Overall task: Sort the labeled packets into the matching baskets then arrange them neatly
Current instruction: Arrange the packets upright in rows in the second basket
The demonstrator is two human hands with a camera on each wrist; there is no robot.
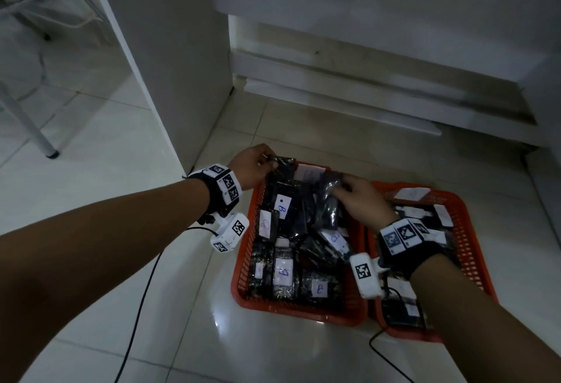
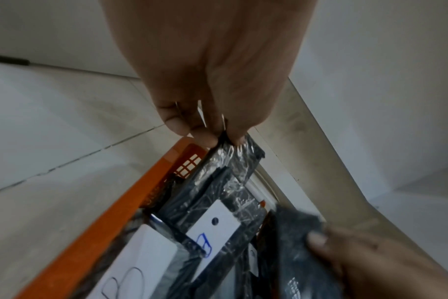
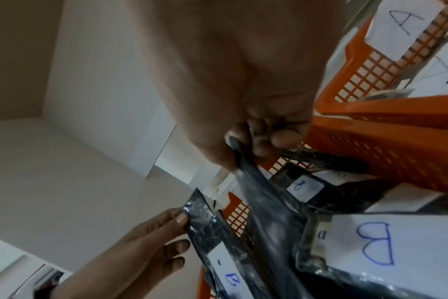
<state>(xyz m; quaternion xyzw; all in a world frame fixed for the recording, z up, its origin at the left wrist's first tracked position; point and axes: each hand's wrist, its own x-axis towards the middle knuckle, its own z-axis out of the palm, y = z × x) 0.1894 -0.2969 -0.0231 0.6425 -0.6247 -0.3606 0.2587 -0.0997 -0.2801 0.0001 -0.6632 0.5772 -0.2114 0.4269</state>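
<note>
Step in hand: arranging, by the look of it. Left basket (image 1: 243, 249), on the floor, is holding dark packets labelled B; right basket (image 1: 467, 231), touching it, is holding A packets. Left hand (image 1: 252, 165) is pinching a B packet (image 1: 283, 197) at this basket's far-left corner. Right hand (image 1: 362, 200) is pinching a dark packet (image 1: 329, 200) over its far middle, label unseen. Next move likely calls for laying both flat in rows.

Glossy crinkled plastic packets (image 1: 326, 200), paper labels (image 1: 282, 207), seemingly plastic mesh basket (image 1: 299, 309)
</note>
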